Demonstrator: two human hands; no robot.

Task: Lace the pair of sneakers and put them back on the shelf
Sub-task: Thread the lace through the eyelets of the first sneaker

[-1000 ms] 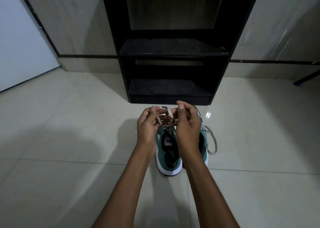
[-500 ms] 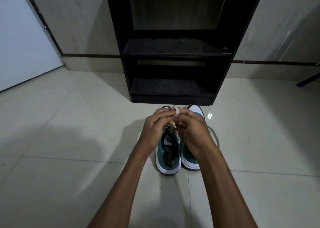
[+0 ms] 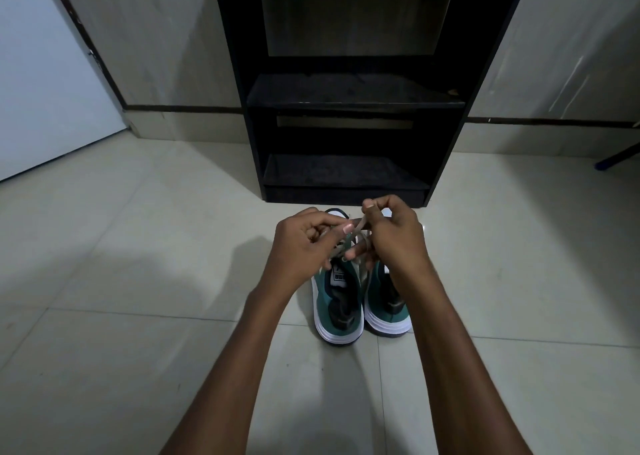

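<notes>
Two teal sneakers with white soles stand side by side on the floor, heels toward me: the left sneaker (image 3: 337, 302) and the right sneaker (image 3: 386, 307). A pale lace (image 3: 360, 227) runs up from the left sneaker between my hands. My left hand (image 3: 304, 243) pinches one strand of it over the shoe's tongue. My right hand (image 3: 394, 236) pinches the other strand a little higher. The toes and eyelets are hidden under my hands. The black shelf unit (image 3: 346, 98) stands just beyond the shoes, its two lower shelves bare.
The floor is pale glossy tile (image 3: 138, 281). A white door (image 3: 41, 73) is at the left wall. A dark leg with a blue foot (image 3: 613, 158) pokes in at the far right.
My hands have drawn apart and risen slightly, pulling the lace strands out between them. The right sneaker's heel shows more fully beside my right wrist.
</notes>
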